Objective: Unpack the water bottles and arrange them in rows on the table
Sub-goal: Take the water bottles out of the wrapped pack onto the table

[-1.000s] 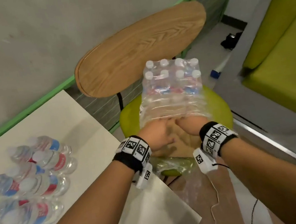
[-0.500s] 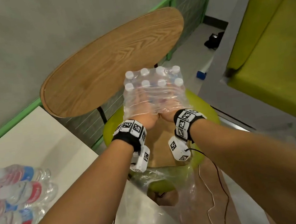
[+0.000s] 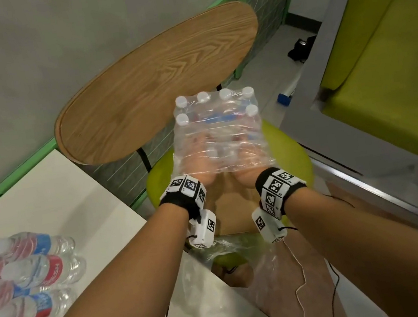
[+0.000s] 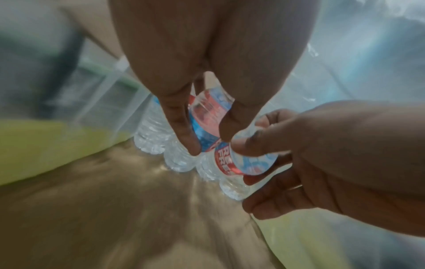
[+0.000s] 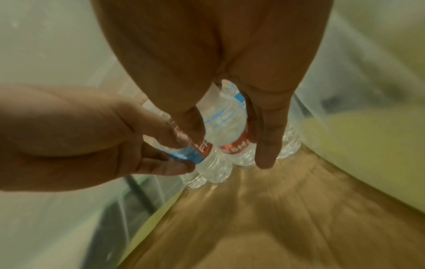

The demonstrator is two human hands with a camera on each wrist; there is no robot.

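Observation:
A pack of water bottles (image 3: pixel 215 108) in torn clear wrap (image 3: pixel 260 148) lies on the chair seat, white caps pointing away from me. Both my hands are inside the wrap. My left hand (image 3: pixel 197 160) (image 4: pixel 210 140) grips one bottle (image 4: pixel 207 112) by its red and blue label between thumb and fingers. Beside it, my right hand (image 3: pixel 246 158) (image 5: pixel 230 145) grips the neighbouring bottle (image 5: pixel 225 116) the same way. Each wrist view also shows the other hand holding its bottle. Several unpacked bottles (image 3: pixel 32 274) lie on their sides on the white table (image 3: pixel 60 202) at the left.
The chair has a lime seat (image 3: pixel 295 164) and a wooden back (image 3: pixel 159 84) just behind the pack. Loose plastic wrap (image 3: pixel 209 294) hangs over the table corner. A green sofa (image 3: pixel 385 72) stands to the right. A grey wall is behind.
Both hands went from the wrap's open edge deeper inside and closed round two middle bottles. The two middle caps of the near row no longer show.

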